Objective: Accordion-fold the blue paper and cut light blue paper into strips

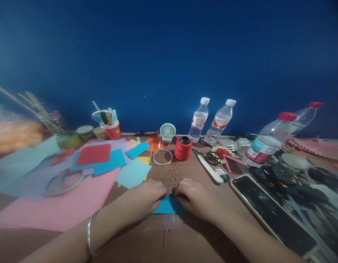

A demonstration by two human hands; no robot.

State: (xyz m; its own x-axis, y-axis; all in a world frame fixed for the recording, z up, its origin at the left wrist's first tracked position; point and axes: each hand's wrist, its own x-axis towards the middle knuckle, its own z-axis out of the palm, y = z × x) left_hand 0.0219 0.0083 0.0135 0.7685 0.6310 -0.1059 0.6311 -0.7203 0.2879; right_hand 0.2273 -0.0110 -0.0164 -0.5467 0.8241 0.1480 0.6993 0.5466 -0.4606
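Observation:
A small piece of blue paper (169, 205) lies on the brown table in front of me. At its left far edge my left hand (150, 194) has its fingers curled and pressed on the paper. My right hand (191, 195) is curled over the right far edge, its fingertips down on the paper. Both hands hold the blue paper between them, a small gap apart. Small dark specks (173, 174) are scattered on the table just beyond the hands.
Coloured paper sheets (103, 197) spread over the left. Beyond the hands stand a red thread spool (183, 149), a fan (168, 131) and water bottles (198, 120). A white-handled knife (210, 168), scissors (211, 157) and a phone (273, 213) lie to the right.

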